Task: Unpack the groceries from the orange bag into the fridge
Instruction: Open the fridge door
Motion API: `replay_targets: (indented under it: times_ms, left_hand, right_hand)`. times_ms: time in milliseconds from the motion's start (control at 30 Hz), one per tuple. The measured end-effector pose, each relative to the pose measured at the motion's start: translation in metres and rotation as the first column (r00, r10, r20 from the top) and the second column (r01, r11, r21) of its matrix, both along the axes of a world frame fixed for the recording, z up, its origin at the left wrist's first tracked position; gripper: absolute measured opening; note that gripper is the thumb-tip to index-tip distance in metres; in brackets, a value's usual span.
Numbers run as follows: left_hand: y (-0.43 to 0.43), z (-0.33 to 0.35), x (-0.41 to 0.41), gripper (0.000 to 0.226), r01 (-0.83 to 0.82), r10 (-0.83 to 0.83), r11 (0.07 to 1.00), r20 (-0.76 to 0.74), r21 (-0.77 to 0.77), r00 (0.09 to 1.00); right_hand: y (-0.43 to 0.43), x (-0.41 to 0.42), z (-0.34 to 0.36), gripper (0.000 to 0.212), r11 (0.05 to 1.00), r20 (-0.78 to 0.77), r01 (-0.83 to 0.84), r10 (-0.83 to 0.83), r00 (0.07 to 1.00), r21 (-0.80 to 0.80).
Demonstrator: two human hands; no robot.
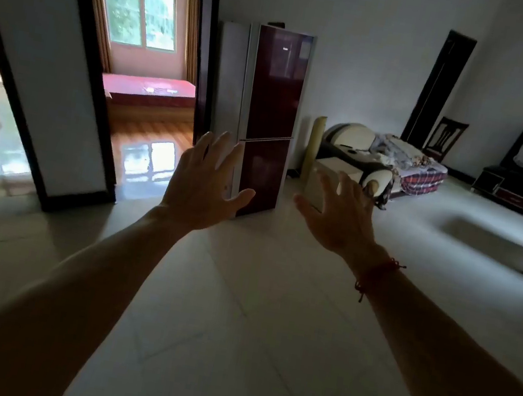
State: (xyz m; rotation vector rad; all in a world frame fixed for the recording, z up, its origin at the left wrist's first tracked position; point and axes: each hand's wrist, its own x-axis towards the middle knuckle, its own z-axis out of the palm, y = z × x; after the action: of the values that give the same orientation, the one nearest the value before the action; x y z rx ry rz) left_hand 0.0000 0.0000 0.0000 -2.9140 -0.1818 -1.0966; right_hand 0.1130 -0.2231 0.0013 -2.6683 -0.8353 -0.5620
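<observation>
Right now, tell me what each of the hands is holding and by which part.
Nothing is held. The left hand and the right hand are both empty, fingers spread, raised in the air toward the closed fridge. No orange bag is in view.

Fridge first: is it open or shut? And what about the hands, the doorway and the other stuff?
Fridge: both doors shut, standing upright against the wall.
Left hand: open, fingers spread, holding nothing.
Right hand: open, fingers spread, holding nothing.
Red bracelet: on the right wrist.
Bedroom doorway: open.
Window: looks shut, daylight coming in.
Sofa: piled with cloths.
Orange bag: not in view.
</observation>
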Motion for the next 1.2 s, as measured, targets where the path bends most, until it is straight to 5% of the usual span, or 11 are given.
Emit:
replay_targets:
  times_ms: [767,1200]
  left_hand:
    - [0.151,-0.018,0.368,0.087,-0.1,0.098,0.995,-0.113,-0.012,0.989]
    - [0.306,-0.051,0.549,0.09,-0.081,0.081,0.997,-0.093,0.006,0.992]
  right_hand:
    - [0.158,0.398,-0.027,0.079,0.99,0.007,-0.112,0.113,0.994,-0.081]
    - [0.31,0.572,-0.05,0.071,0.991,0.049,-0.11,0.114,0.992,-0.073]
